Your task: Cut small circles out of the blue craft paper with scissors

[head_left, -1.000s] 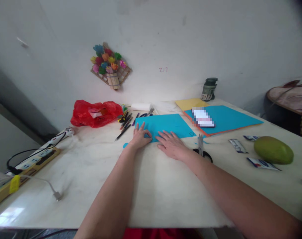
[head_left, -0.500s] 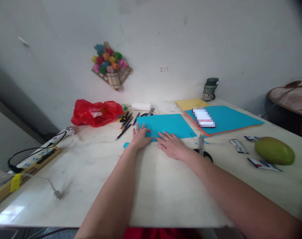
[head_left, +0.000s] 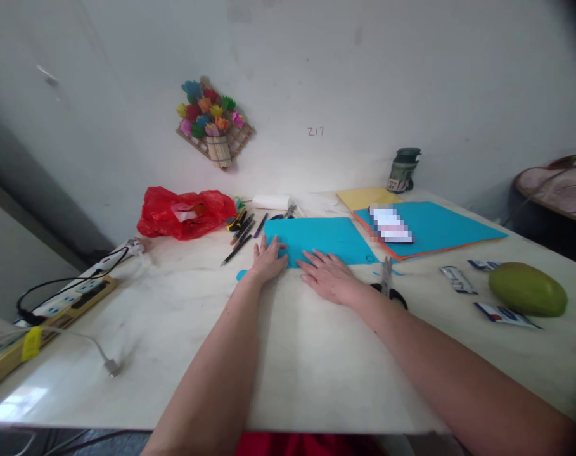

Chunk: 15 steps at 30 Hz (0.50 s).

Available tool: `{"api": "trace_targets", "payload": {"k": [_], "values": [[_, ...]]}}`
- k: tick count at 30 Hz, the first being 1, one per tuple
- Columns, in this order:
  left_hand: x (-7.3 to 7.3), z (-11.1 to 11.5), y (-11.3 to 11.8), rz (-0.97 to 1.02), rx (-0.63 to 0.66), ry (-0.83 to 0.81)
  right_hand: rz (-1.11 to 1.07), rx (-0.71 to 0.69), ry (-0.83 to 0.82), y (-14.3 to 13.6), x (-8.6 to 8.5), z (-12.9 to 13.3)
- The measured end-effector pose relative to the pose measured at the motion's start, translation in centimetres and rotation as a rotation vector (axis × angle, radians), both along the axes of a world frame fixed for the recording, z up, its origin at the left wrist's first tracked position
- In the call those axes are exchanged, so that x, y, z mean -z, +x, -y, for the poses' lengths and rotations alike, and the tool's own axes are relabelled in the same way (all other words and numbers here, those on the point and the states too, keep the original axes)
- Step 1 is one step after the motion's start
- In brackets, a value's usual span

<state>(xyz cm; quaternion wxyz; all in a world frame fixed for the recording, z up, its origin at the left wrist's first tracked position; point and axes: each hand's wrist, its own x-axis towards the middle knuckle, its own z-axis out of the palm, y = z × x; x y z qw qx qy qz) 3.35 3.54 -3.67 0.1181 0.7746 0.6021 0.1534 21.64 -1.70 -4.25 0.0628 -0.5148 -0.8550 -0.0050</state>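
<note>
A sheet of blue paper (head_left: 320, 235) lies flat on the table, with a small circle drawn near its lower right corner. My left hand (head_left: 268, 260) rests on its lower left edge, fingers spread. Flat on the lower edge of the sheet, my right hand (head_left: 328, 277) has its fingers stretched out. By my left wrist is a small blue paper piece (head_left: 241, 275), partly hidden. Scissors (head_left: 387, 282) with black handles lie to the right of my right hand, beside thin blue paper scraps (head_left: 396, 273).
Colored sheets (head_left: 454, 231) with a phone (head_left: 391, 223) on top lie at right, a bottle (head_left: 404, 170) behind. Nearer are a green mango-like fruit (head_left: 528, 289) and small packets (head_left: 459, 280). At left are pens (head_left: 243, 237), a red plastic bag (head_left: 187, 215) and a power strip (head_left: 73, 304).
The whole view has shifted slightly. Both hands stay on the blue paper in nearly the same place.
</note>
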Motion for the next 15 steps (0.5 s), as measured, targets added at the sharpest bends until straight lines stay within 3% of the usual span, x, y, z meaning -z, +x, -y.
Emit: {"api": "trace_targets", "payload": {"k": [15], "values": [[0.04, 0.12, -0.09, -0.104, 0.067, -0.023, 0.013, 0.01, 0.05, -0.1, 0.31, -0.25]]}}
